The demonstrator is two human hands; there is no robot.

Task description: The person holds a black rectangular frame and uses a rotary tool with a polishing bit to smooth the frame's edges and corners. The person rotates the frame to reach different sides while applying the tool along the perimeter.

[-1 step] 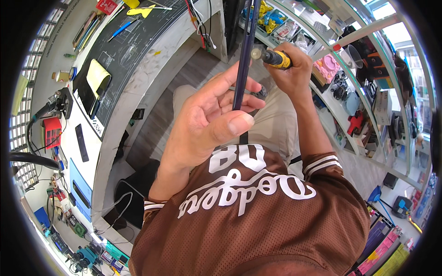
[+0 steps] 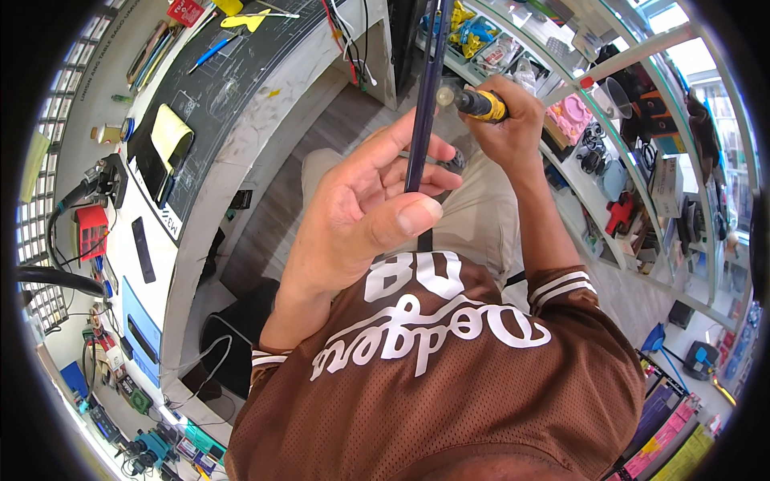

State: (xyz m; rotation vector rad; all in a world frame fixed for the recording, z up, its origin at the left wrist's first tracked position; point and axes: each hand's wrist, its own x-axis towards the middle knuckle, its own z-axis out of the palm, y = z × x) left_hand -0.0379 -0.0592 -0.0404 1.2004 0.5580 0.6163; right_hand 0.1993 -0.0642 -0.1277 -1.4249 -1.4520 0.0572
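My left hand point(image 2: 353, 200) holds a slim dark blue bar-like thing point(image 2: 423, 136), most like a phone seen edge-on. Its lower end rests between my thumb and curled fingers, and its upper end runs out of the top of the picture. To the right, my right hand point(image 2: 509, 124) is closed around a tool with a black and yellow handle point(image 2: 485, 105). A pale round tip point(image 2: 445, 95) on the tool points left, close beside the dark thing; whether they touch I cannot tell. What kind of tool it is does not show.
At left, the workbench carries a dark mat point(image 2: 241, 68), a blue pen point(image 2: 213, 53), a yellow pad point(image 2: 171, 132) and a dark phone-shaped slab point(image 2: 143, 249). Red and white wires point(image 2: 353, 52) hang from its far end. Glass shelves point(image 2: 634, 192) with mixed goods stand at right.
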